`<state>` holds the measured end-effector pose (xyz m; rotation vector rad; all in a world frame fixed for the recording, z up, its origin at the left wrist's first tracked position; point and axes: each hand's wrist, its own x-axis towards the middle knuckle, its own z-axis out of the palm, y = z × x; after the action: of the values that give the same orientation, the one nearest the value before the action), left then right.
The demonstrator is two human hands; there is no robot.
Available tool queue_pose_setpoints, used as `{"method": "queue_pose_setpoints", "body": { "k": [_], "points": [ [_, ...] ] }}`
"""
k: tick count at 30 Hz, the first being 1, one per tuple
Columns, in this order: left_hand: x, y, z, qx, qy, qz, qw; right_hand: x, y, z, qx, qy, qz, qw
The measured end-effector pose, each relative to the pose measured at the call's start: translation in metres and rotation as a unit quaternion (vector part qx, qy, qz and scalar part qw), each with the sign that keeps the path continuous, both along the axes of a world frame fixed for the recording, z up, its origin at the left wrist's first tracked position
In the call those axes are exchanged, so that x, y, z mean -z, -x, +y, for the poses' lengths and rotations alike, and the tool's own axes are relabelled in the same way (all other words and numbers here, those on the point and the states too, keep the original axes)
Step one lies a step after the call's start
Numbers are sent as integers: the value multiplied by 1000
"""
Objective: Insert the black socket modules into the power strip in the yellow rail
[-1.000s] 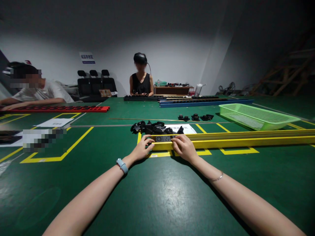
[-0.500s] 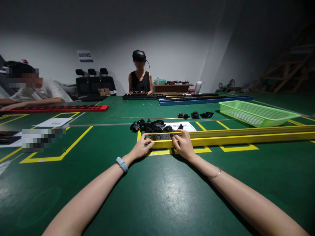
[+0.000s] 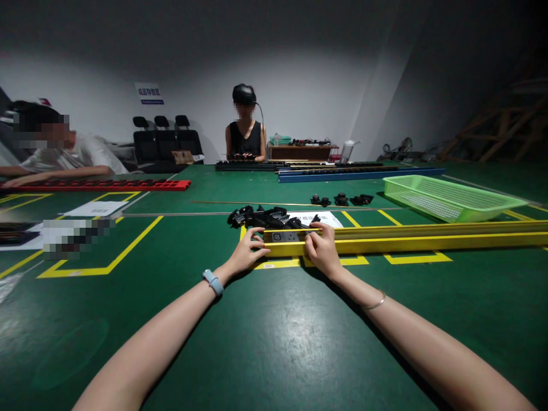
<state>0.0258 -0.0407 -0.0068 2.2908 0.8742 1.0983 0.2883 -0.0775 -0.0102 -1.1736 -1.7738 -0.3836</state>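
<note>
A long yellow rail (image 3: 419,242) lies across the green table, running off to the right. A black socket module (image 3: 286,236) sits in its left end. My left hand (image 3: 248,252) grips the rail's left end, fingers curled over the module's left side. My right hand (image 3: 322,250) grips the rail just right of the module, fingers over its top edge. A pile of black socket modules (image 3: 263,217) lies right behind the rail end, next to a white paper sheet (image 3: 323,218).
A green mesh basket (image 3: 449,198) stands at the right. A few black parts (image 3: 342,200) lie mid-table. Blue and black rails (image 3: 359,172) lie farther back, where a person (image 3: 245,132) sits. At left, another person (image 3: 55,149) leans over a red rail (image 3: 103,185).
Both hands have shifted slightly along the rail's left end, my right hand edging onto its top beside the module. The view tilted a little.
</note>
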Motion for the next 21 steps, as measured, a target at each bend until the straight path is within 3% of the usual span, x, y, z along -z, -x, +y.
{"method": "queue_pose_setpoints", "body": {
  "k": [10, 21],
  "points": [
    [1, 0, 1, 7, 12, -19, 1000, 1, -6, 2, 31, -16, 25, 999],
    [0, 0, 3, 29, 39, -41, 998, 2, -5, 2, 22, -25, 35, 999]
  ]
}}
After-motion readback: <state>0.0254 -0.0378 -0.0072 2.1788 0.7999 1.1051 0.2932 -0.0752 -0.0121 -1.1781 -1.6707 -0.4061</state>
